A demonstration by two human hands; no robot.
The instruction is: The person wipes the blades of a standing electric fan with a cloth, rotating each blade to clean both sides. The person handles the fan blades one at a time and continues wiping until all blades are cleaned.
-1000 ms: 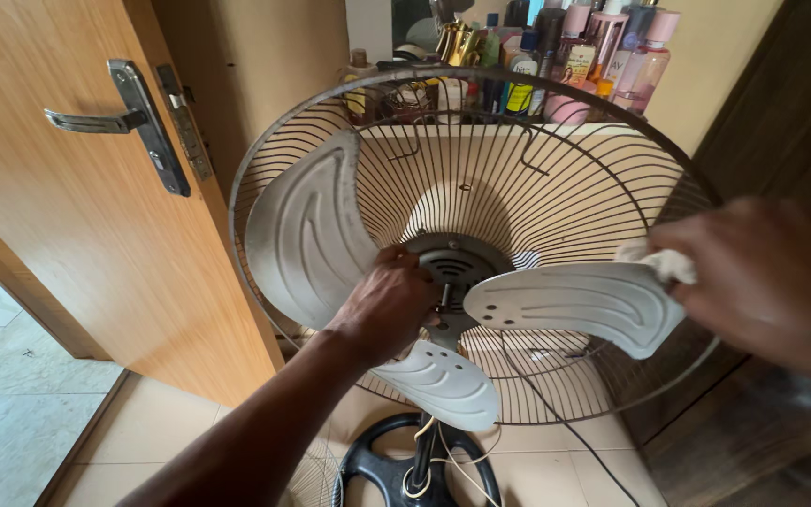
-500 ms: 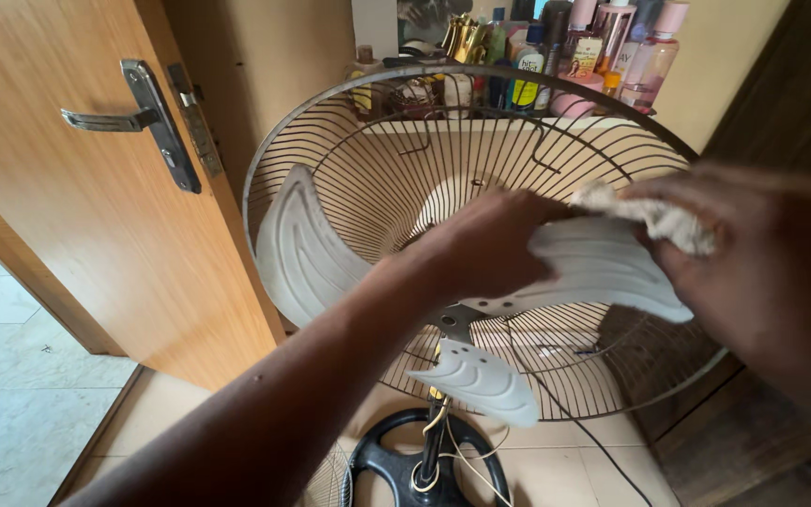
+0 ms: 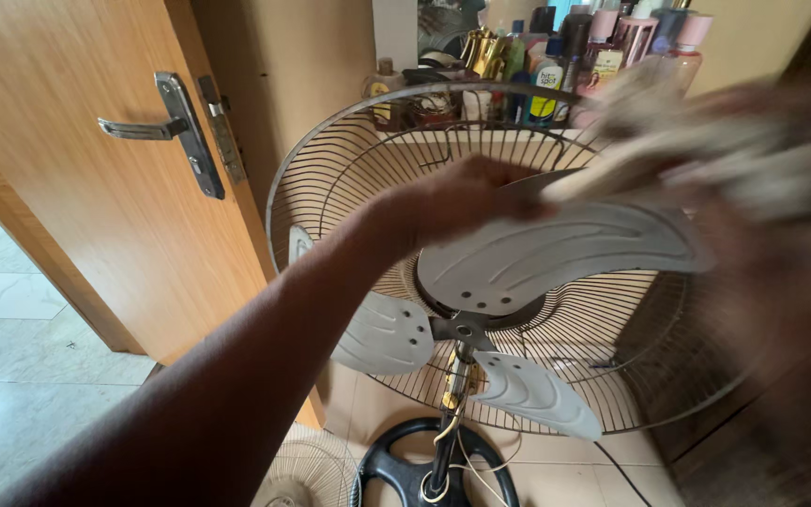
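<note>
- Only one view here, the head cam looking down at a standing fan with its front cover off.
- The fan has three pale grey blades: the top blade (image 3: 565,253) is the big one filling the middle of the shot, a second blade (image 3: 382,333) hangs lower left, and the third blade (image 3: 537,394) points down to the right.
- All three meet at a small dark hub (image 3: 462,329), and behind them sits one rear wire guard (image 3: 330,178), a round cage of thin dark wires.
- The left hand (image 3: 452,202) comes in across the frame on a long bare arm and rests on the upper edge of the top blade, fingers curled over it, so it's gripping the blade.
- The right hand (image 3: 762,244) is a big blur on the right side, pretty much smeared out.
- There's a whitish cloth (image 3: 696,141) streaked across the same blur, up against the outer end of the top blade. Looks like the right hand has it, but honestly I can't tell how the fingers are set.
- Below the cage you can see the black round base (image 3: 415,469) with a few loose wires running down the pole.
- A second wire guard (image 3: 307,474) lies flat on the floor tiles, beside the base.
- One wooden door (image 3: 77,235) stands open on the left, with one metal lever handle (image 3: 143,127).
- Behind the fan there's a shelf crowded with bottles (image 3: 556,56), too many and too overlapped to count properly.
</note>
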